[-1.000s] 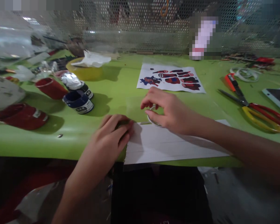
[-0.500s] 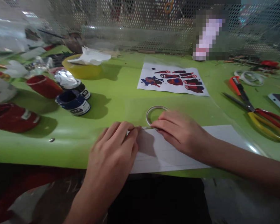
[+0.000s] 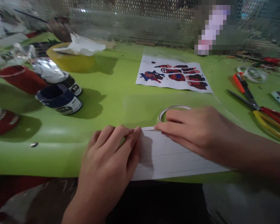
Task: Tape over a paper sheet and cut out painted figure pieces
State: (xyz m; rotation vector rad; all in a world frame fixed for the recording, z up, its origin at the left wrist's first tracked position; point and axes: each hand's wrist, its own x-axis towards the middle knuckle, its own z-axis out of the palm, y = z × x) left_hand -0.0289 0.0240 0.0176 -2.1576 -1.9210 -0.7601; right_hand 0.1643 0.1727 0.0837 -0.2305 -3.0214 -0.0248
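Note:
A white sheet of paper with faint lines lies along the table's front edge. My left hand rests at its upper left corner, fingertips pinched together and pressed down there. Between the fingers of my right hand is a narrow roll of tape, standing partly out behind the hand. A strip of tape seems to run along the paper's top edge between my two hands. The palm side of both hands is hidden.
A printed sheet with red and blue shapes lies further back. Scissors, an orange-handled cutter and tape rolls lie right. Paint jars and a yellow bowl stand left. Perforated mesh backs the table.
My right hand has moved right along the paper's top edge with the tape roll, widening the gap between my hands. The left hand keeps its place at the corner. The view has shifted slightly.

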